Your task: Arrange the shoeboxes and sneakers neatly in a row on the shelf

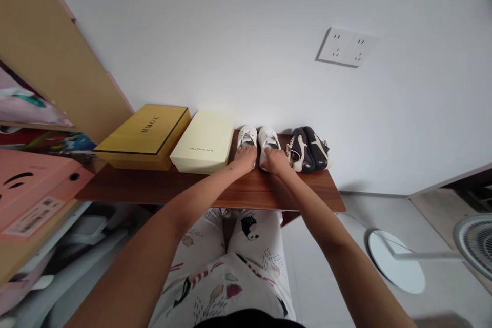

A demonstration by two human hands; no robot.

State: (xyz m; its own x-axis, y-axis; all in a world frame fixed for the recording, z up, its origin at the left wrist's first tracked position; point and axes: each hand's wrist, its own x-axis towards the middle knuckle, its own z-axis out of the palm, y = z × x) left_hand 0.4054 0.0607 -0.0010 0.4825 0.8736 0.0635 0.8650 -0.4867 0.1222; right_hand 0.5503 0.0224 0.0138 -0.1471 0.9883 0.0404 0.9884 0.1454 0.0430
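Two white lace-up shoes stand side by side on a dark wooden shelf (246, 196), toes toward the wall. My left hand (245, 158) grips the heel end of the left white shoe (247, 135). At the heel of the right white shoe (268, 136), my right hand (275, 161) is closed in the same way. Both shoes appear to rest on the wood, and my fingers cover their heels. Just right of my right hand lies a pair of dark brown shoes (309, 148) with cream stripes, tipped on their sides. A cream shoebox (204, 141) stands left of my left hand.
A yellow shoebox (148, 130) sits at the shelf's left part. Further left is a pink box (34, 189). A wall socket (346, 47) is above right. On the floor at right stands a fan with a white round base (397, 266).
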